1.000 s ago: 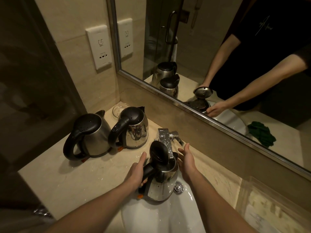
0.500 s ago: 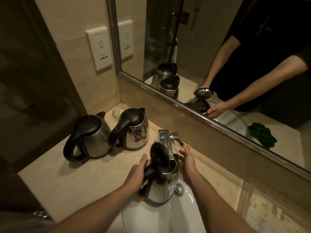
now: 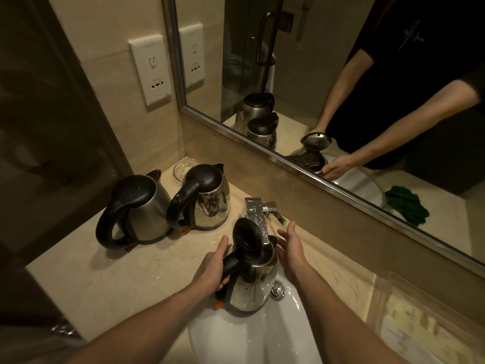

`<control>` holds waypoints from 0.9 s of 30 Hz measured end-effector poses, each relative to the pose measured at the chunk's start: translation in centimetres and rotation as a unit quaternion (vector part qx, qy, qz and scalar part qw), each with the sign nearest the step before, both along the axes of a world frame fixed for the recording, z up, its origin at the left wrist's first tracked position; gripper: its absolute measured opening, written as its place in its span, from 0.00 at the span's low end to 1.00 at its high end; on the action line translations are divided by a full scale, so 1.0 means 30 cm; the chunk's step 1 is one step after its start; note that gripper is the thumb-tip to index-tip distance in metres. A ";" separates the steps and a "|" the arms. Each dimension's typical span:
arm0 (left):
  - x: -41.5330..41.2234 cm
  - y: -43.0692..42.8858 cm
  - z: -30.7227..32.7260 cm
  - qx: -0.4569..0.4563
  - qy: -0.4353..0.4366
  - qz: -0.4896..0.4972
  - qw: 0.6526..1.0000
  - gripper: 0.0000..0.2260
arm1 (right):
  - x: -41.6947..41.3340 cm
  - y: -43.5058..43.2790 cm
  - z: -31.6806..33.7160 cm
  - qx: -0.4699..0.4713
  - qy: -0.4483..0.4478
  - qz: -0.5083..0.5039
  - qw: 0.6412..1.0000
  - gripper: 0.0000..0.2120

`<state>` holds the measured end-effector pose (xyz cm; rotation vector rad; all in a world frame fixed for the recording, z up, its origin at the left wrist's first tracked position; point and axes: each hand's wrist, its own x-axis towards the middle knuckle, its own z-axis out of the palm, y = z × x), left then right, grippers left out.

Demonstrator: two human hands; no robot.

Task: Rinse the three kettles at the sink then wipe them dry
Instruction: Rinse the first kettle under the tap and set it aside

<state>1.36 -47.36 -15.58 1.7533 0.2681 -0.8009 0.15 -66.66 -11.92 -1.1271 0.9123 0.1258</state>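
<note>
A steel kettle [image 3: 250, 283] with its black lid flipped up stands in the white sink [image 3: 252, 337], under the chrome tap [image 3: 256, 214]. My left hand [image 3: 212, 266] grips its black handle. My right hand [image 3: 291, 245] hovers beside the kettle's rim on the right, fingers straight and spread, a little apart from it. Two more steel kettles with shut black lids stand on the beige counter [image 3: 105, 279] at the left: one [image 3: 139, 208] nearer the wall, the other [image 3: 207, 198] beside the tap. Both show water drops.
A mirror [image 3: 341, 88] runs along the back wall and reflects a green cloth [image 3: 406, 206] lying on the counter to the right, outside direct view. A glass dish [image 3: 183, 166] sits in the corner behind the kettles. A wall socket [image 3: 151, 69] is above them.
The kettle in the sink and both hands have stayed almost still; only the view has shifted slightly.
</note>
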 end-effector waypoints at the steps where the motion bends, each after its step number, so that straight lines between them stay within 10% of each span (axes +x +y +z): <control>1: -0.001 0.000 -0.001 -0.002 -0.003 -0.004 1.000 0.35 | 0.000 0.000 -0.002 -0.001 0.001 0.001 1.000 0.33; 27: -0.006 -0.002 0.001 0.006 -0.008 0.014 1.000 0.35 | 0.002 0.003 0.005 0.004 -0.002 0.003 1.000 0.32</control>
